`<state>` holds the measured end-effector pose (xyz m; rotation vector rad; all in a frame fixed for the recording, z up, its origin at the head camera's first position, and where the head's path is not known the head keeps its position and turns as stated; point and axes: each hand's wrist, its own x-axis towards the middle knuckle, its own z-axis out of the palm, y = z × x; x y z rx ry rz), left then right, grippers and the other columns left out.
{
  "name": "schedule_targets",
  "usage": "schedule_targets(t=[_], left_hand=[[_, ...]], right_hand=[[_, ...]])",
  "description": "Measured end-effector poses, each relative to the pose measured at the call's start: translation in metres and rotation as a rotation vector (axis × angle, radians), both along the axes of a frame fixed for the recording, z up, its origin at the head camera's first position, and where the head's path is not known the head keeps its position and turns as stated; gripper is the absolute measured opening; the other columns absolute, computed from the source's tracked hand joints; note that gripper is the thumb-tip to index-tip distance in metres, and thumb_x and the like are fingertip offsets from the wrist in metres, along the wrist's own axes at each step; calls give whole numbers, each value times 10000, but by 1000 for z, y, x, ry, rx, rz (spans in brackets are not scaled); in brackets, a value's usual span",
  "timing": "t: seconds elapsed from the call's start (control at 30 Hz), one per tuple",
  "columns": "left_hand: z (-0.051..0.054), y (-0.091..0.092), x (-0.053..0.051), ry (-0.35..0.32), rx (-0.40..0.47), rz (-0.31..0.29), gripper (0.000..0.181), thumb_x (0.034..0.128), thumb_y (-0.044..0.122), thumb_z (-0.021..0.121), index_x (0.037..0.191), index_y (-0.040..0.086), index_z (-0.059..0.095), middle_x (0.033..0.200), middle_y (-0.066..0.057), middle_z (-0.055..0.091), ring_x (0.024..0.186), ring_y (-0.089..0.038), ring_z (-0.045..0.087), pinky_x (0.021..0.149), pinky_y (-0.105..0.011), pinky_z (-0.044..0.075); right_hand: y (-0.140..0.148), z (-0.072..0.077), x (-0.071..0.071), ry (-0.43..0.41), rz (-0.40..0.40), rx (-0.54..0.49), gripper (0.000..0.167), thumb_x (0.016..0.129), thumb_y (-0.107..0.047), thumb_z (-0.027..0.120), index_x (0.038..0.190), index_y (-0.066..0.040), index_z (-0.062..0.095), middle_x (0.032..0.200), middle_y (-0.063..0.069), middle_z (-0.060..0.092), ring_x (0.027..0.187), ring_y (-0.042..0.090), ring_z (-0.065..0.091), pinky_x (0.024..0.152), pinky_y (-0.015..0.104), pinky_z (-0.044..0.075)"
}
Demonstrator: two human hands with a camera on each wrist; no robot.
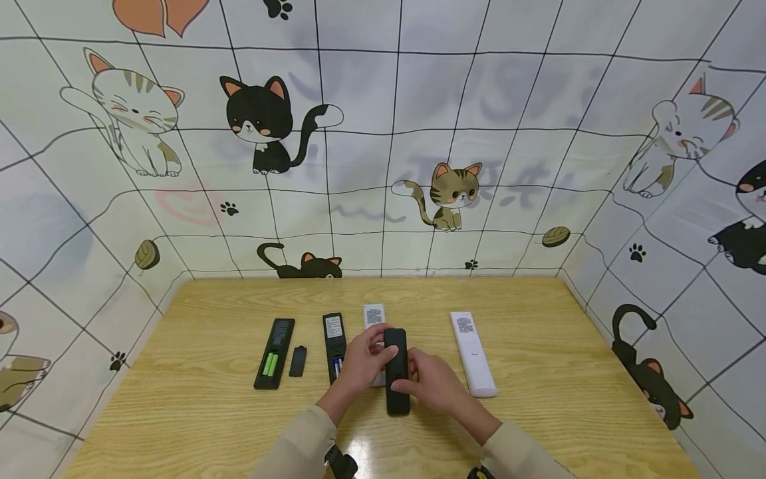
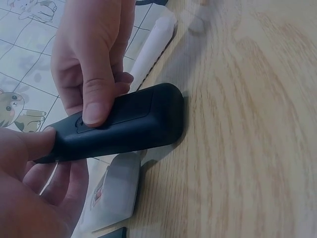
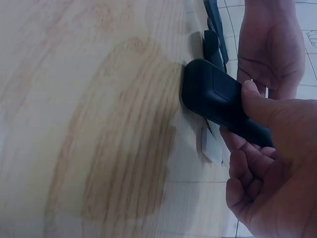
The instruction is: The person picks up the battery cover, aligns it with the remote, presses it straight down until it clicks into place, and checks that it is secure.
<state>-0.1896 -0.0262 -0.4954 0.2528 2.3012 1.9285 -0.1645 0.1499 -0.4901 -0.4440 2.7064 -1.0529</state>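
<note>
A black remote control [image 1: 396,372] is held back side up between both hands, above the wooden table. My left hand [image 1: 362,359] grips its far end, thumb on top and fingers beneath. With its thumb, my right hand [image 1: 437,382] presses the battery cover [image 2: 133,110], while its other fingers curl against the side and underneath. The cover sits in place on the remote. Behind the hands lies a white remote [image 1: 374,315], partly hidden. Just left of the left hand is another black remote [image 1: 334,329], its battery compartment uncovered and batteries showing.
Farther left, a black remote [image 1: 274,352] lies with green batteries exposed, beside a loose black battery cover [image 1: 298,361]. A second white remote [image 1: 473,354] lies to the right, back side up. Cat-printed cloth walls [image 1: 359,153] border the wooden table [image 1: 197,406].
</note>
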Motion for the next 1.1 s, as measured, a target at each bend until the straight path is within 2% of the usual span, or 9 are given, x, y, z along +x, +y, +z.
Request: schedule_targets(t=[0.17,0.33,0.67,0.83,1.1], left_hand=[[1,1,-1,-7,-30,12,407,927,137,664,1324,155,578,1237,-130,677,965,-203,685,675,-271,536],[0,1,-1,-15,-40,22,411,920,136,673,1320,166,585,1226,-119,683,927,-177,675,673,-277,536],[-5,1,-1,-2,-20,10,406,924,160,672,1319,164,582,1229,-131,681,930,-211,676,696,-276,541],[-2,1,1,6,0,14,422,929,146,663,1339,137,565,1243,-165,667,970,-273,683,703,-313,556],[-3,0,1,0,-10,18,410,925,167,672,1324,153,578,1235,-137,677,955,-212,688,689,-266,542]], right_hand=[[-1,0,-1,24,18,52,496,834,-374,759,1151,-56,546,835,-36,591,669,84,495,578,220,401],[-1,0,-1,56,31,91,485,825,-381,766,1128,-70,549,828,-35,596,675,70,503,598,214,408],[-3,-2,-3,70,-44,125,356,816,-417,761,978,-137,614,720,-84,566,601,73,474,545,223,367],[-5,-2,-3,70,-60,133,308,821,-401,757,929,-151,616,702,-84,565,583,77,473,524,231,362],[-6,-2,-2,84,-74,136,311,824,-413,750,917,-150,613,694,-81,558,569,73,463,510,225,354]])
